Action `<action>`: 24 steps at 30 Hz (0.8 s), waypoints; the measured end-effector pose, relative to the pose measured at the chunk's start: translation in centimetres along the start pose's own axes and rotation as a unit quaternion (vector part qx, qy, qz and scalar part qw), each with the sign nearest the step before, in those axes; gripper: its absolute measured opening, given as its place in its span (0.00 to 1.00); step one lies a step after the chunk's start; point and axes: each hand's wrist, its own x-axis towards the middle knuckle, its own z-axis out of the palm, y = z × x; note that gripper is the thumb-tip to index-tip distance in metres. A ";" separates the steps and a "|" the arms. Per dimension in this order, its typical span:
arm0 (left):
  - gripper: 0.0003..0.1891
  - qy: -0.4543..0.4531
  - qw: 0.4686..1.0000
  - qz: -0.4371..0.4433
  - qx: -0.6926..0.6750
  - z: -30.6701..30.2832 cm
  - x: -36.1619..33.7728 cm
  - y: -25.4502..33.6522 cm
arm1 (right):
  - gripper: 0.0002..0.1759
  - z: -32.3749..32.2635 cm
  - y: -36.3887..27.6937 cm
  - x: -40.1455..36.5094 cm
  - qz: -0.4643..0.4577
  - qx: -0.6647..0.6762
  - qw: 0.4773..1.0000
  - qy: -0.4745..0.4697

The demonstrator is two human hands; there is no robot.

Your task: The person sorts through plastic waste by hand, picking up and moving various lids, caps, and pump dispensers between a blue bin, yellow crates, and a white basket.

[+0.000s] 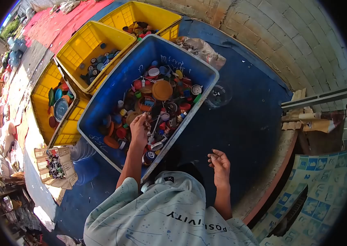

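Note:
My left hand (140, 126) is over the big blue crate (120, 65), its fingers curled together just above a heap of plastic caps and lids. Whatever it may hold is hidden. An orange round lid (162, 90) lies on the heap beyond it, and a white stick-like piece (155, 125) is beside the fingers. Off the crate's right side, my right hand (219, 164) hangs above the dark blue floor sheet. Its fingers are bent in toward the thumb, and I cannot make out anything between them.
Yellow crates (69, 47) with sorted caps stand left of and behind the blue crate. A small pale basket (56, 166) sits at the left. Beyond the blue crate's right rim are a clear plastic container (218, 97) and a sack (201, 51). A block wall (280, 37) bounds the right.

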 end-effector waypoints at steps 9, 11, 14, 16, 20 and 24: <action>0.08 0.121 0.986 0.099 -0.061 -3.1 -3.5 1.9 | 0.11 8.0 -9.3 11.2 -0.160 -0.222 0.933 -0.234; 0.07 0.167 0.979 0.098 -0.064 -3.6 -5.2 1.6 | 0.09 11.7 -9.9 13.1 -0.164 -0.268 0.897 -0.310; 0.08 0.234 0.963 0.115 -0.065 -4.0 -7.5 0.3 | 0.09 17.0 -8.9 15.6 -0.181 -0.347 0.807 -0.442; 0.08 0.282 0.947 0.118 -0.096 -3.9 -9.1 -0.9 | 0.09 19.8 -7.7 17.3 -0.204 -0.404 0.708 -0.542; 0.08 0.366 0.913 0.125 -0.129 -2.2 -11.2 -2.3 | 0.11 23.5 -3.0 20.3 -0.284 -0.476 0.493 -0.671; 0.08 0.403 0.891 0.133 -0.163 -0.4 -11.9 -3.2 | 0.15 25.5 0.8 21.5 -0.350 -0.576 0.293 -0.678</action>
